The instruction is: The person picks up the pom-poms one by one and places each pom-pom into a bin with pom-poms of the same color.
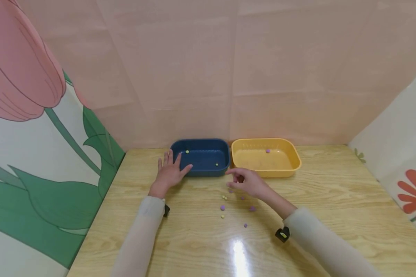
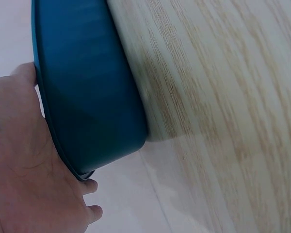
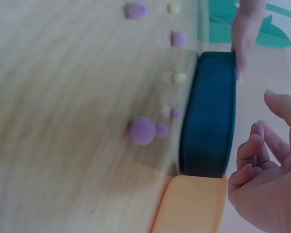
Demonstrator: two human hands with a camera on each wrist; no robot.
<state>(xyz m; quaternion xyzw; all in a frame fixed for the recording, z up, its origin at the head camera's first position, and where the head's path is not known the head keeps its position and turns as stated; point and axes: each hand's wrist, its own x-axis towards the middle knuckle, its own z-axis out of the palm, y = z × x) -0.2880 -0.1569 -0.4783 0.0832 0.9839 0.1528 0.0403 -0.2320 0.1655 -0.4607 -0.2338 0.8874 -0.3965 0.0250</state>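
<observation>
My left hand (image 1: 168, 175) rests with spread fingers on the left end of the blue basin (image 1: 204, 172). In the left wrist view, that hand (image 2: 36, 155) lies along the rim of the blue basin (image 2: 89, 92). Over the gap between the basins hovers my right hand (image 1: 250, 183). The right wrist view shows this hand (image 3: 269, 187) with thumb and index finger apart, the other fingers loosely curled, and nothing visible between them. Beneath and in front of it lie small purple balls (image 1: 222, 207) and yellow balls (image 1: 222, 216), several in all.
A yellow basin (image 1: 265, 164) stands right of the blue one, with a purple ball (image 1: 268, 151) inside. Two yellow balls, one at the back left (image 1: 187, 152), lie in the blue basin. Both stand on a wooden table (image 1: 332, 192) against a pink backdrop (image 1: 180, 77).
</observation>
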